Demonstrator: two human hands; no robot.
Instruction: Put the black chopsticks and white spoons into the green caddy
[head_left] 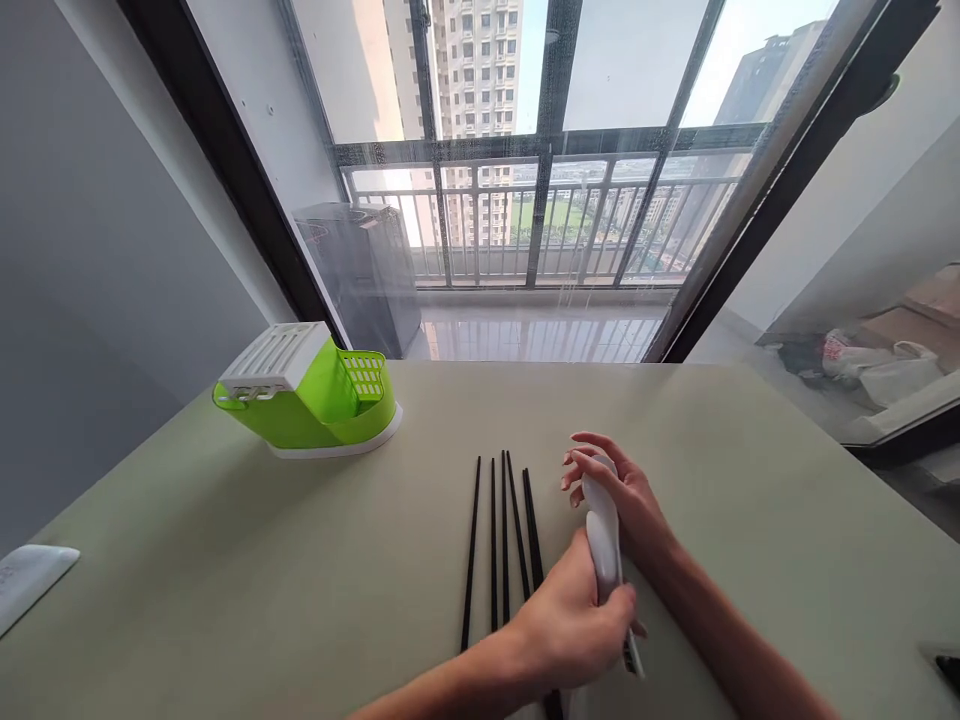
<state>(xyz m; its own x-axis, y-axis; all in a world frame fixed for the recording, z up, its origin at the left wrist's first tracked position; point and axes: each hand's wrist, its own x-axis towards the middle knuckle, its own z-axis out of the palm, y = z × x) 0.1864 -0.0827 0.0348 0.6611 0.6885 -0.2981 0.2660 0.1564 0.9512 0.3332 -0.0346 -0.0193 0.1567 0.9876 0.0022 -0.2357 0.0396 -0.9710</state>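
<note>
My left hand (pixel 574 615) is closed around white soup spoons (pixel 602 545), their rounded bowls pointing up and away from me. At least two bowls overlap; how many spoons there are I cannot tell. A pale handle end pokes out below the left fingers. My right hand (pixel 619 490) is at the upper bowl, with the thumb across it and the other fingers loosely curled behind. Several black chopsticks (pixel 505 540) lie roughly side by side on the table to the left of the hands. My left forearm and hand hide their near ends.
A green and white utensil holder (pixel 322 410) stands at the back left of the pale table (pixel 262 600). At the left edge lies a white object (pixel 34 575), partly cut off. A dark object (pixel 949 668) sits at the right edge. Glass doors and a balcony are beyond the table.
</note>
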